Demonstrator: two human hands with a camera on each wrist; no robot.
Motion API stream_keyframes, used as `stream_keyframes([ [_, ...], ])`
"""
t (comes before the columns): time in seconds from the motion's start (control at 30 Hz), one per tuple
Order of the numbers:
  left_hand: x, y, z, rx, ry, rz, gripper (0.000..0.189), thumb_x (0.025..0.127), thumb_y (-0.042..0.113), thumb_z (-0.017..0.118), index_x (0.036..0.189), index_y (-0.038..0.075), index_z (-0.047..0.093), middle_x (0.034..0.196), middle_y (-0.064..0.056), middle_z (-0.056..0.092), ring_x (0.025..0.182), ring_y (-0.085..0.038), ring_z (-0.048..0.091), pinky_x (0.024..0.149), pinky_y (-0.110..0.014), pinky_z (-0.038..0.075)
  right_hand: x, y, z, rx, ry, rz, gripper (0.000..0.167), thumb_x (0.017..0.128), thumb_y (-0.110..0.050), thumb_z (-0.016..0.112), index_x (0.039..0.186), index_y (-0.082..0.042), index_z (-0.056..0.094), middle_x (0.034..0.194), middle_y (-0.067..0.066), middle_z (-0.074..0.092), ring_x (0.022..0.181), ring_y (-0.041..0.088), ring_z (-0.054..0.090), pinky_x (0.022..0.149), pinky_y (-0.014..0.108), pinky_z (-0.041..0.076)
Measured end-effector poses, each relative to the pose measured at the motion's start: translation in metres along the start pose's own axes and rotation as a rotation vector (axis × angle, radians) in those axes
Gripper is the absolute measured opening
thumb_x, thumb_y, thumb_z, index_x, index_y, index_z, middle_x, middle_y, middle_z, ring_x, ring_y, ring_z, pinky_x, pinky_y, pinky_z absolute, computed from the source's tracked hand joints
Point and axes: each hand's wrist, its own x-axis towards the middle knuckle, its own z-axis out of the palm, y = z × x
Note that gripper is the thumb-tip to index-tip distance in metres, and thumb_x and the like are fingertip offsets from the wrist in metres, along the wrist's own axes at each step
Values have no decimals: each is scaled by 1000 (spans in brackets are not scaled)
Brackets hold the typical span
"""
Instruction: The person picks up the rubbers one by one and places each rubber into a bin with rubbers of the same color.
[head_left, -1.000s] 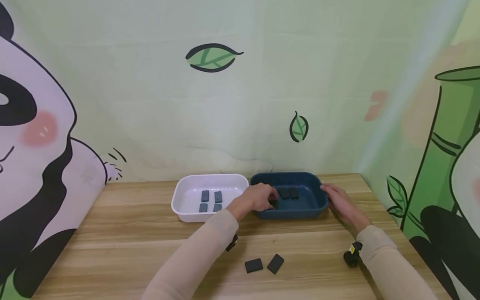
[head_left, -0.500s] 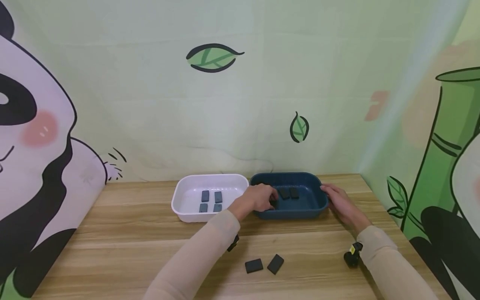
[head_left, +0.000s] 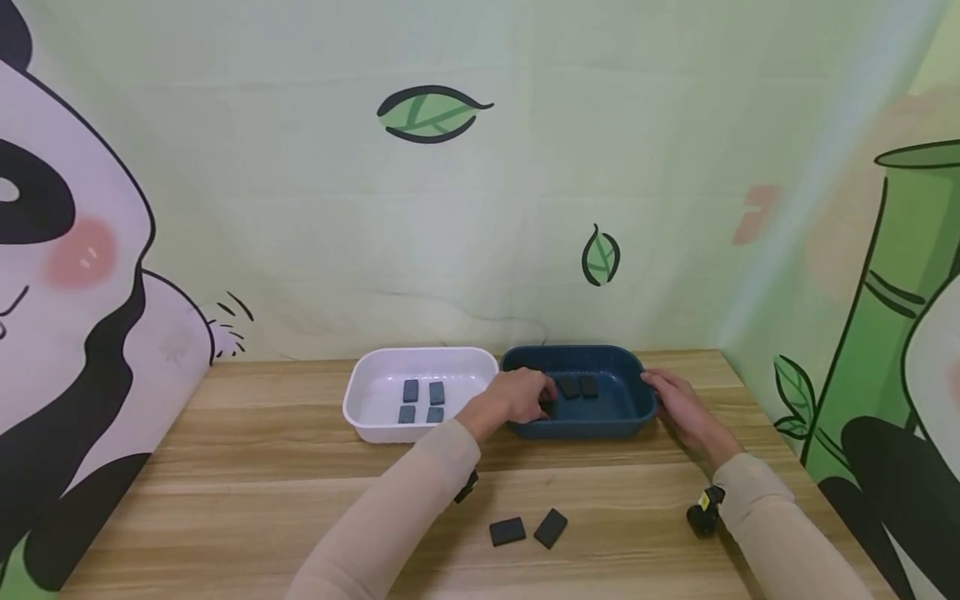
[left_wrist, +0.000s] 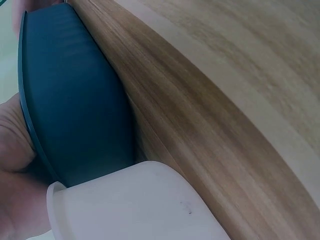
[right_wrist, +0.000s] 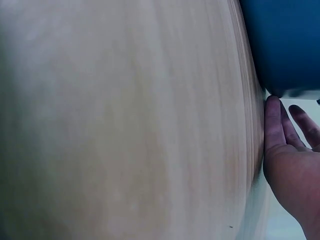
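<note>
Inside the dark blue tray (head_left: 577,428), my left hand (head_left: 517,393) reaches over the near left corner. Its curled fingers pinch a small black rectangular block (head_left: 548,408), mostly hidden beneath them. Two more black blocks (head_left: 588,387) lie side by side in that tray. At the tray's right end, my right hand (head_left: 682,408) touches the rim. In the right wrist view its straight fingers (right_wrist: 274,122) lie against the outer wall. The left wrist view shows the blue tray's side (left_wrist: 75,100) and part of the left hand (left_wrist: 15,145) over its rim; the block is hidden there.
A white tray (head_left: 367,429) stands against the blue tray's left, with several grey-blue blocks (head_left: 437,393) in it. Two black blocks (head_left: 507,531) lie on the wooden table (head_left: 247,500) in front. A printed cloth backdrop (head_left: 300,208) hangs behind.
The head view shifts very slightly. Both hands, the trays and the blocks stay where they were.
</note>
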Motion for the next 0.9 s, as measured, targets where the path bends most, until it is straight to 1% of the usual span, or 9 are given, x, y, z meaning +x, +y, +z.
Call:
stream_keyframes([
  [0.13, 0, 0, 1, -8, 8, 2, 31, 97, 28, 80, 127, 23, 75, 121, 6, 74, 114, -14, 66, 100, -36, 54, 1, 0, 0, 4, 10, 7, 66, 115, -35, 44, 158, 13, 30, 161, 29, 34, 105, -6, 56, 90, 15, 53],
  [0.33, 1, -2, 3, -23, 27, 19, 33, 96, 28, 81, 128, 21, 75, 121, 5, 74, 114, -14, 67, 100, -34, 55, 0, 0, 0, -6, -1, 14, 68, 115, -38, 44, 159, 12, 29, 163, 29, 33, 110, -4, 55, 92, 14, 52],
  [0.43, 1, -3, 4, -35, 50, 42, 34, 96, 27, 82, 128, 18, 75, 121, 2, 74, 114, -14, 68, 99, -32, 55, -1, 0, 0, -9, -1, 10, 69, 115, -38, 44, 159, 12, 28, 163, 29, 32, 110, -4, 55, 92, 14, 52],
  [0.6, -1, -4, 4, -39, 118, 87, 37, 96, 26, 82, 130, 14, 74, 122, -1, 72, 114, -16, 67, 100, -29, 55, -1, -1, 1, -7, 16, 15, 69, 114, -38, 45, 159, 12, 29, 163, 29, 33, 108, -4, 55, 91, 14, 53],
  [0.73, -8, -5, 2, -69, 171, 106, 40, 96, 28, 82, 132, 13, 73, 124, 0, 70, 115, -14, 67, 101, -26, 54, -1, -1, 0, -7, 16, 20, 70, 115, -39, 45, 159, 12, 29, 163, 29, 32, 109, -3, 54, 91, 14, 52],
  [0.9, -28, -11, -6, -148, 214, 141, 42, 95, 27, 84, 132, 12, 73, 125, -1, 70, 116, -13, 67, 102, -26, 53, -2, -1, 0, -13, 7, 14, 70, 115, -40, 44, 159, 12, 29, 163, 28, 32, 114, 0, 54, 92, 14, 52],
])
